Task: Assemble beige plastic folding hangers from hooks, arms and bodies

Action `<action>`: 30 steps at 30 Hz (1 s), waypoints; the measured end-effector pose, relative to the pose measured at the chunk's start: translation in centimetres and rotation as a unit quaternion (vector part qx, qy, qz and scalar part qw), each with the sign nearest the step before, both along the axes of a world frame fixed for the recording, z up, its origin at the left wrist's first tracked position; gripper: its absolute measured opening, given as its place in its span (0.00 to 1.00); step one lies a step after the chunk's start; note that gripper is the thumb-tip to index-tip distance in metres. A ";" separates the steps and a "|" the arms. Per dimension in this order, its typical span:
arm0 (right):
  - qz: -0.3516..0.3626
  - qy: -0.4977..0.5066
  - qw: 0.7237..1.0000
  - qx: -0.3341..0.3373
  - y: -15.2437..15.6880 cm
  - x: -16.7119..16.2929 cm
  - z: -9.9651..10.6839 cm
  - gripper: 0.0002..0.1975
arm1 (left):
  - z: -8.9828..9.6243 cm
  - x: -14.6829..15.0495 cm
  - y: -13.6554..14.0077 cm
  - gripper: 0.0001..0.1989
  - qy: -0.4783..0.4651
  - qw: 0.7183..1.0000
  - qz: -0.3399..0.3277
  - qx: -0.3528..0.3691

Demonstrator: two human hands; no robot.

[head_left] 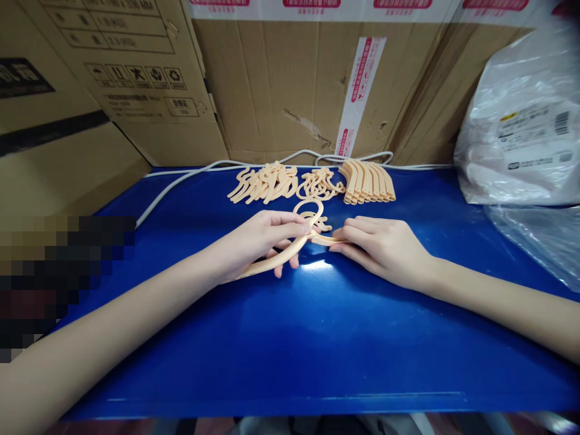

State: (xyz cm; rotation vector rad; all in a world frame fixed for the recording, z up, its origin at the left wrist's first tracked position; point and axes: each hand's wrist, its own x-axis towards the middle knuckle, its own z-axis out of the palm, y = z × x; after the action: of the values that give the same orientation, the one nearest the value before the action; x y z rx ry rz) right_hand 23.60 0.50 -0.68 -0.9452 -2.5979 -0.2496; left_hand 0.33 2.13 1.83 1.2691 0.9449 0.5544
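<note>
My left hand (265,232) is closed around a beige plastic clothes hanger, gripping it near the joint below its hook. One curved hanger arm (272,263) runs down to the left under my palm. Above my fingertips rises the round hook (322,209). My right hand (385,244) pinches the outer end of a shorter, slimmer beige hanger arm (327,241), whose inner end meets the joint at my left fingertips. Whether the two are fastened there is hidden by my fingers. Just behind the joint, a few small loose beige pieces (324,225) lie on the blue table.
At the back of the blue table (317,350) lie a heap of wavy beige pieces (267,181), a pile of hooks (319,183) and stacked curved arms (369,181). A white cable (181,174) runs behind them. Cardboard boxes (281,84) wall the back; plastic bags (521,133) stand right.
</note>
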 end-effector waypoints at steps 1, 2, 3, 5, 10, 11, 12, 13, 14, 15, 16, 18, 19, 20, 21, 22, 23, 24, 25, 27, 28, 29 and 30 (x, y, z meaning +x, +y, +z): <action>0.000 0.000 1.000 0.004 0.0 0.0 0.0 0.17 | 0.0 -0.1 0.0 0.06 -0.004 1.000 -0.005 -0.005; 0.001 0.001 1.000 0.008 0.0 0.0 0.0 0.16 | -0.1 -0.2 0.0 0.06 -0.007 1.000 -0.010 -0.008; 0.001 0.002 1.000 0.011 0.0 0.0 0.0 0.16 | -0.1 -0.3 0.0 0.06 -0.009 1.000 -0.014 -0.008; 0.000 0.002 1.000 0.016 0.0 0.1 0.0 0.16 | -0.1 -0.4 0.0 0.06 -0.011 1.000 -0.023 -0.004; -0.003 -0.011 1.000 0.008 -0.1 0.1 0.1 0.17 | 0.1 -0.5 0.0 0.07 -0.008 1.000 -0.028 -0.003; -0.004 -0.013 1.000 0.008 -0.2 0.1 0.1 0.17 | 0.1 -0.4 0.0 0.07 -0.007 1.000 -0.025 -0.004; -0.004 -0.016 1.000 0.008 -0.2 0.1 0.1 0.18 | 0.1 -0.4 -0.1 0.06 -0.005 1.000 -0.022 -0.005; -0.003 -0.017 1.000 0.010 -0.2 0.1 0.1 0.18 | 0.2 -0.4 -0.1 0.06 -0.004 1.000 -0.020 -0.005; 0.000 -0.017 1.000 0.014 -0.2 0.1 0.1 0.18 | 0.2 -0.3 -0.2 0.06 -0.003 1.000 -0.017 -0.004; 0.003 -0.016 1.000 0.019 -0.2 0.1 0.1 0.18 | 0.2 -0.3 -0.2 0.05 -0.003 1.000 -0.015 -0.002; 0.006 -0.015 1.000 0.023 -0.3 0.1 0.1 0.19 | 0.3 -0.2 -0.3 0.05 -0.002 1.000 -0.013 0.001; 0.011 -0.014 0.999 0.027 -0.3 0.1 0.1 0.19 | 0.4 0.0 -0.3 0.03 -0.001 1.000 -0.010 0.008; 0.011 -0.013 0.999 0.028 -0.3 0.2 0.1 0.19 | 0.4 0.1 -0.3 0.03 0.003 1.000 -0.010 0.012; 0.012 -0.014 0.999 0.028 -0.3 0.2 0.0 0.19 | 0.4 0.1 -0.4 0.03 0.008 1.000 -0.010 0.018; 0.014 -0.013 0.999 0.028 -0.3 0.1 0.0 0.18 | 0.4 0.2 -0.4 0.03 0.014 0.999 -0.009 0.028; 0.017 -0.012 0.999 0.028 -0.3 0.1 0.0 0.18 | 0.4 0.3 -0.3 0.04 0.021 0.999 -0.008 0.040; 0.019 -0.011 0.999 0.027 -0.3 0.1 0.0 0.18 | 0.4 0.3 -0.3 0.04 0.029 0.998 -0.006 0.055; 0.020 -0.011 0.999 0.025 -0.3 0.1 0.0 0.18 | 0.3 0.3 -0.3 0.05 0.037 0.997 -0.006 0.068; 0.021 -0.011 1.000 0.020 -0.3 0.1 0.0 0.18 | 0.2 0.3 -0.3 0.05 0.044 0.996 -0.006 0.080; 0.019 -0.014 1.000 0.007 -0.3 0.1 0.0 0.18 | 0.2 0.3 -0.3 0.06 0.055 0.994 -0.008 0.095; 0.019 -0.015 1.000 0.002 -0.3 0.1 0.0 0.18 | 0.1 0.3 -0.3 0.06 0.059 0.993 -0.009 0.099; 0.018 -0.015 1.000 -0.002 -0.3 0.1 0.0 0.18 | 0.1 0.3 -0.3 0.06 0.063 0.993 -0.009 0.102; 0.018 -0.016 1.000 -0.004 -0.3 0.1 -0.1 0.18 | 0.1 0.4 -0.3 0.06 0.065 0.992 -0.009 0.104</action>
State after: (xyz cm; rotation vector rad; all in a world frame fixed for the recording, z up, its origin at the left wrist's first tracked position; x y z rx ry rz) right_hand 23.69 0.16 -0.73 -0.9036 -2.6449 -0.2476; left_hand 0.69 1.80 1.96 1.5141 1.0028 0.5718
